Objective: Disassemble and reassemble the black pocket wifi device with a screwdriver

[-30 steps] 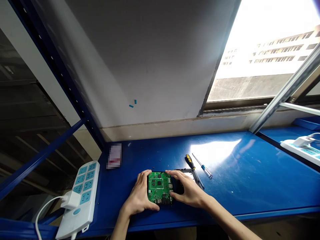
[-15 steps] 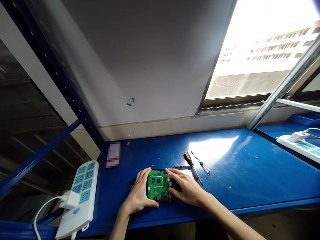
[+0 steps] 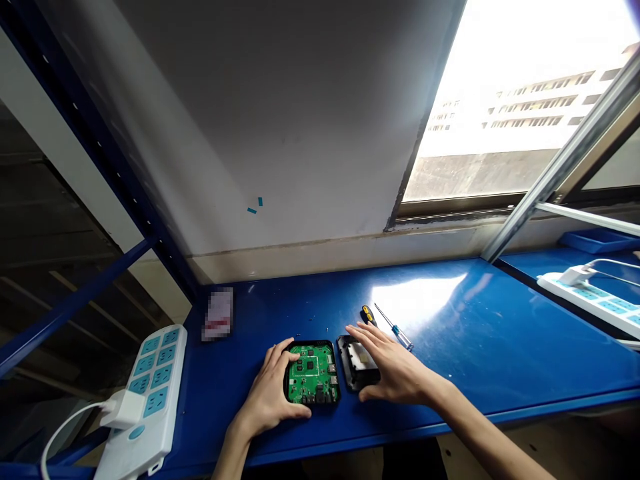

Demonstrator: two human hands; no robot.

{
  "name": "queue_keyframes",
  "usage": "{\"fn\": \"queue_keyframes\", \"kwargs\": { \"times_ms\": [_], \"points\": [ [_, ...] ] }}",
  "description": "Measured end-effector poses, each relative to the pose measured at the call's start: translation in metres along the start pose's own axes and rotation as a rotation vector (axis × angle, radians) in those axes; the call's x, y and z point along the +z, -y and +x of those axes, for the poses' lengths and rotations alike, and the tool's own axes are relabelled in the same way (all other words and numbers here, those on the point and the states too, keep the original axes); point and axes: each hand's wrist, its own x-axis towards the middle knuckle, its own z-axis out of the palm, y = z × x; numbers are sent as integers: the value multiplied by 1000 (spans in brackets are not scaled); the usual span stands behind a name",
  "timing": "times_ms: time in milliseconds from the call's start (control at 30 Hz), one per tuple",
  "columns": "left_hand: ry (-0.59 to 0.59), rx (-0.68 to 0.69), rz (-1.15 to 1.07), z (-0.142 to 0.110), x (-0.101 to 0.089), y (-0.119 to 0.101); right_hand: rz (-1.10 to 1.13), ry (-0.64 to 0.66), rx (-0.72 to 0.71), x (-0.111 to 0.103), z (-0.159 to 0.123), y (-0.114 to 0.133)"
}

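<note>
A green circuit board (image 3: 311, 375) lies in a square black case (image 3: 339, 387) near the table's front edge. My left hand (image 3: 267, 393) wraps the case's left side, fingers at the far corner and thumb along the near edge. Just right of the case is a black cover (image 3: 349, 383) with a silvery metal plate (image 3: 361, 357) inside. Over its right part is my right hand (image 3: 395, 367), fingertips on the far edge and thumb at the near edge. That hand hides much of the cover. Behind it shows a yellow-and-black screwdriver handle (image 3: 368, 315).
A second screwdriver (image 3: 395, 328) with a clear blue handle lies past my right hand. Several tiny screws (image 3: 311, 319) are scattered behind the case. A power strip (image 3: 160, 373) with a white plug stands left; a blurred pinkish card (image 3: 219, 313) lies at the back left.
My right hand has left the circuit board's right edge and moved right onto the black cover. My left hand stays around the case. The view has shifted slightly.
</note>
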Motion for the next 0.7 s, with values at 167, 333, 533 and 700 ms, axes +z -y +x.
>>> {"fn": "queue_keyframes", "kwargs": {
  "times_ms": [167, 333, 533, 700],
  "points": [
    [7, -25, 5, -1, 1, 0, -39, 157, 70, -13, -2, -12],
    [14, -31, 3, -1, 1, -2, -39, 108, 42, -12, 3, -8],
    [21, -37, -56, -10, -1, -7, -51, 52, 52, -18, -1, 5],
    [-7, -63, -40, -19, -2, -22, -30, 5, 37, -24, -6, 26]
  ]
}}
